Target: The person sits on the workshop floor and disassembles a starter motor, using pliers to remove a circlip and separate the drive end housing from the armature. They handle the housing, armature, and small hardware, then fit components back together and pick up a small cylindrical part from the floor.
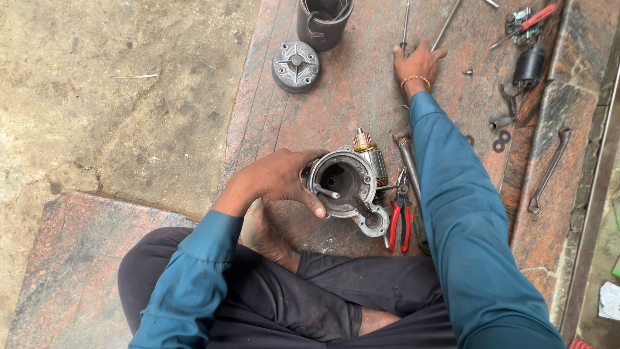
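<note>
Two hands are at work here, both of one person who sits cross-legged on a reddish stone slab [303, 110]. The left hand [278, 178] holds a round metal housing [345, 181], which looks like a part of a starter motor, with the open mouth turned up to the camera. Its fingers are curled around the left side of the housing and the thumb presses on the rim at about seven o'clock. Behind the housing, at one o'clock from it, an armature with copper winding [369, 150] stands out.

The right hand [418, 63] is stretched far away, at about one o'clock from the housing, and lies on the slab. Its fingers are a little spread and the fingertips touch a long thin metal rod [404, 26]; if they really pinch it, I cannot tell. A second rod [445, 24] lies just beside, at the right.

At four o'clock from the housing lie pliers with red handles [400, 220], very near to it. At eleven o'clock, well apart, rests a round grey end cover [296, 66], and above it a dark cylindrical casing [323, 22]. Far at three o'clock a spanner [549, 171] lies on the stone border.
</note>
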### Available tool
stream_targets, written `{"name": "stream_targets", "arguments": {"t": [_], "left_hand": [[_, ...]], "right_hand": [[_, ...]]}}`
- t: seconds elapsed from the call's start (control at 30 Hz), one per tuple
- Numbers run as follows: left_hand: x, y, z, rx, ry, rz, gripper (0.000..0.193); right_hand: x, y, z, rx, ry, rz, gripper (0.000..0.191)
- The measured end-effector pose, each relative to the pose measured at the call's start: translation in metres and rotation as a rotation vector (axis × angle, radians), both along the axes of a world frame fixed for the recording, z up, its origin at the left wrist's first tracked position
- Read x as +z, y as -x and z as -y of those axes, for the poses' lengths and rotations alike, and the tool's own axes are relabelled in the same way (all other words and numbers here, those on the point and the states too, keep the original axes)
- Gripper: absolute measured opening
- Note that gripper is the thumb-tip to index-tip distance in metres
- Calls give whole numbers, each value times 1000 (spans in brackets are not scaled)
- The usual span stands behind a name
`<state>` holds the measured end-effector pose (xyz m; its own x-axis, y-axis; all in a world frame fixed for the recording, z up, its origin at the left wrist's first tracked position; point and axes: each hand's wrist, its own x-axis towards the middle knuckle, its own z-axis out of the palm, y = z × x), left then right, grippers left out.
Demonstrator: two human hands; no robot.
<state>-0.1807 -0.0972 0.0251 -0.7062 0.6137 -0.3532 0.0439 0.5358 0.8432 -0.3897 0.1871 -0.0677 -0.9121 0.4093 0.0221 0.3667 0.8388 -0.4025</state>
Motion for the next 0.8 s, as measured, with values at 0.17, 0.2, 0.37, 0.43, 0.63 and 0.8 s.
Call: {"name": "stream_targets", "arguments": {"t": [0.17,0.2,0.37,0.43,0.63,0.8], "left_hand": [[-4,-3,4,-3,37,22,104],[-5,-6,4,-13,65,24,102],[-2,-18,5,1,-27,-40,99],[2,-25,4,9,14,-113,99],[28,-80,1,191,448,-483,82],[74,-130,-13,14,362,-484,52]], "right_hand": [[1,-10,-12,166,-109,-80,32],[2,-16,-19,195,-123,-133,31],[19,-104,-64,474,63,-404,37],[28,-173,-76,386,280,-315,37],[65,-350,-75,197,705,-228,19],[81,-423,-71,398,440,-597,20]]}}
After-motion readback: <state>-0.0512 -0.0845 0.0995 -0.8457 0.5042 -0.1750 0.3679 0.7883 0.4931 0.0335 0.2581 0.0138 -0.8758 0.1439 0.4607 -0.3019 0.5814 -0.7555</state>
